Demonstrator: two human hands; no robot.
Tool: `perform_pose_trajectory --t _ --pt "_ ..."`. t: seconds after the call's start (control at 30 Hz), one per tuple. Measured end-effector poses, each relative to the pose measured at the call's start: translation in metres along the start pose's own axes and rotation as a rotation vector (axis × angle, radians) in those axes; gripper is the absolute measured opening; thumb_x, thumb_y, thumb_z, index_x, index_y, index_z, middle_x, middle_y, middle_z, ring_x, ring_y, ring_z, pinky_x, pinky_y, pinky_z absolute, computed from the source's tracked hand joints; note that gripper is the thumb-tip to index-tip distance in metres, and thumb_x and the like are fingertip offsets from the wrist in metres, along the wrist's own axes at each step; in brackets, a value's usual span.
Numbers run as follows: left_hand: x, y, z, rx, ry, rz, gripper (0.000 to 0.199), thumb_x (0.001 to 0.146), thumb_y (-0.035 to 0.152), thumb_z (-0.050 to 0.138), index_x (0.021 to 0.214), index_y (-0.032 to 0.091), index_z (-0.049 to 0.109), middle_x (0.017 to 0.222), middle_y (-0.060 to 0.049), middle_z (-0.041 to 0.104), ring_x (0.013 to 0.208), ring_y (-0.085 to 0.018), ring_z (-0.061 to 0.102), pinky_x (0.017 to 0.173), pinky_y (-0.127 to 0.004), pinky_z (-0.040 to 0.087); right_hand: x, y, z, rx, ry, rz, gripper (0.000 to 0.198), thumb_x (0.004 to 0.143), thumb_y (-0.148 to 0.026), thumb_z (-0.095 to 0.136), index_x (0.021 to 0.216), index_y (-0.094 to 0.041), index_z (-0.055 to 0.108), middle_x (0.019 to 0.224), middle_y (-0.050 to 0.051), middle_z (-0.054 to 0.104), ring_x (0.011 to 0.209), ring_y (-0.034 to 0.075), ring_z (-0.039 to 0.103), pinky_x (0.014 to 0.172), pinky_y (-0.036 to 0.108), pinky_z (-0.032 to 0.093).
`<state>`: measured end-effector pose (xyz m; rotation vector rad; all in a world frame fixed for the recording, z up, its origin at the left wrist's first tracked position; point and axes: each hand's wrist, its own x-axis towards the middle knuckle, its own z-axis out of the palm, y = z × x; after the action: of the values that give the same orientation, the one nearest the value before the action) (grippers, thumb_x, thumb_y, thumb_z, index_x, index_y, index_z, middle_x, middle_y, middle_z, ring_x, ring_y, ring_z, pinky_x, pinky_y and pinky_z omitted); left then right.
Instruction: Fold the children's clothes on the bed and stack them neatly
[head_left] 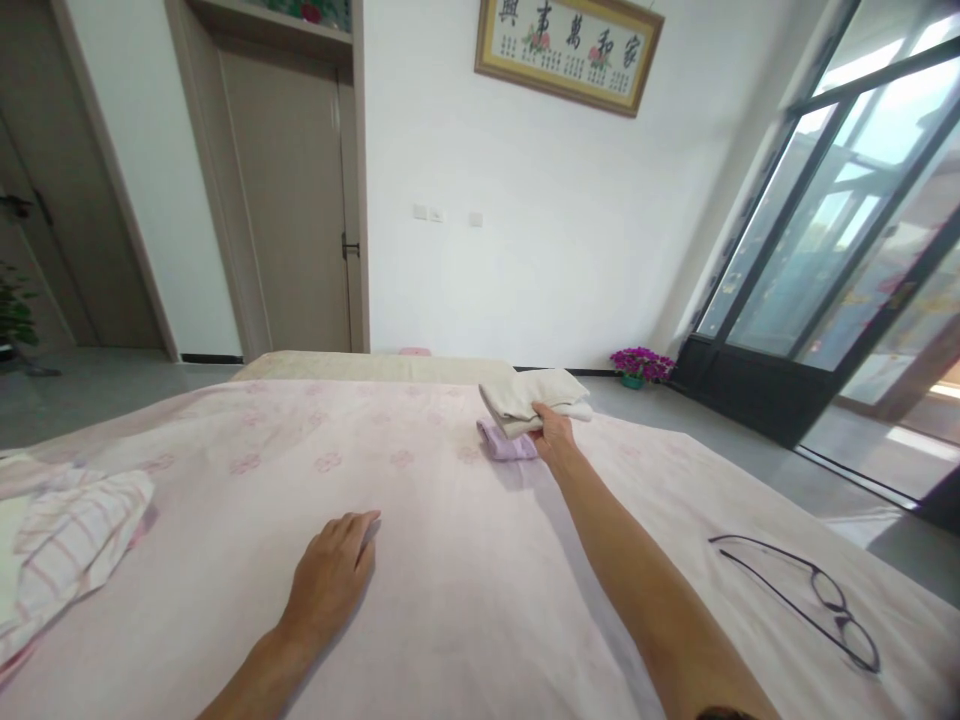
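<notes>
My right hand (553, 436) reaches far forward, closed on the near edge of a folded cream cloth (532, 393). The thumb lies over its top and the other fingers are underneath. Below it sits a folded light purple cloth (504, 442), partly covered by the cream one and my fingers. Whether the two cloths touch I cannot tell. My left hand (334, 568) rests on the pale pink flowered sheet (435, 580), palm down, fingers loosely extended and holding nothing.
Crumpled striped cloths (71, 545) lie in a heap at the left edge. Dark-framed eyeglasses (814, 605) lie unfolded on the sheet at the right. Beyond the sheet's far edge is a cream surface (375, 368). Purple flowers (642, 363) stand on the floor near the glass door.
</notes>
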<state>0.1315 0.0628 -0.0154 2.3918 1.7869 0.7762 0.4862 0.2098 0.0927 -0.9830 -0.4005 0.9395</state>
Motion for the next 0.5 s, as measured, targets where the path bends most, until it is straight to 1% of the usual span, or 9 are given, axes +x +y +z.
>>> perform_pose_trajectory --t 0.07,0.13,0.2,0.27,0.37,0.5 --pt "0.001 -0.001 0.001 0.015 -0.008 0.000 0.037 0.093 0.021 0.040 0.124 0.018 0.060 0.119 -0.008 0.065 0.111 -0.023 0.056 0.099 -0.038 0.041 0.023 0.010 -0.002 -0.015 0.028 0.017 0.029 0.073 -0.011 0.065 0.100 -0.022 0.058 0.080 -0.005 0.067 0.069 0.012 0.065 0.061 0.024 0.058" --pt "0.002 -0.001 0.002 0.023 -0.014 0.003 0.037 0.093 0.021 0.040 0.123 0.018 0.060 0.119 -0.008 0.065 0.111 -0.022 0.056 0.098 -0.038 0.041 0.038 0.027 -0.009 -0.050 0.064 0.073 0.029 0.073 -0.011 0.064 0.099 -0.021 0.057 0.077 -0.004 0.066 0.068 0.014 0.065 0.061 0.027 0.059" --pt "0.003 -0.002 0.003 0.027 -0.019 0.008 0.037 0.093 0.021 0.040 0.123 0.019 0.060 0.119 -0.008 0.064 0.111 -0.022 0.056 0.098 -0.037 0.041 0.048 0.046 -0.018 -0.089 0.111 0.137 0.029 0.072 -0.008 0.062 0.098 -0.019 0.055 0.074 -0.003 0.064 0.066 0.015 0.064 0.060 0.029 0.059" --pt "0.003 -0.001 0.003 0.031 -0.021 0.007 0.037 0.093 0.020 0.040 0.123 0.019 0.060 0.120 -0.007 0.064 0.110 -0.022 0.056 0.097 -0.037 0.041 0.054 0.060 -0.023 -0.109 0.152 0.172 0.029 0.071 -0.008 0.060 0.098 -0.019 0.054 0.072 -0.003 0.062 0.065 0.016 0.064 0.059 0.030 0.059" --pt "0.003 0.000 0.002 0.039 -0.021 0.000 0.036 0.092 0.020 0.041 0.122 0.019 0.061 0.119 -0.007 0.065 0.109 -0.022 0.056 0.096 -0.038 0.042 0.062 0.068 -0.024 -0.101 0.171 0.164 0.029 0.072 -0.011 0.062 0.098 -0.020 0.053 0.074 -0.004 0.063 0.065 0.015 0.063 0.060 0.028 0.058" --pt "0.002 0.001 0.001 0.040 -0.019 0.002 0.036 0.092 0.020 0.040 0.122 0.019 0.061 0.118 -0.008 0.064 0.109 -0.022 0.056 0.096 -0.038 0.042 0.068 0.067 -0.022 -0.080 0.158 0.157 0.031 0.072 -0.013 0.065 0.099 -0.022 0.054 0.076 -0.005 0.063 0.065 0.013 0.062 0.061 0.026 0.058"
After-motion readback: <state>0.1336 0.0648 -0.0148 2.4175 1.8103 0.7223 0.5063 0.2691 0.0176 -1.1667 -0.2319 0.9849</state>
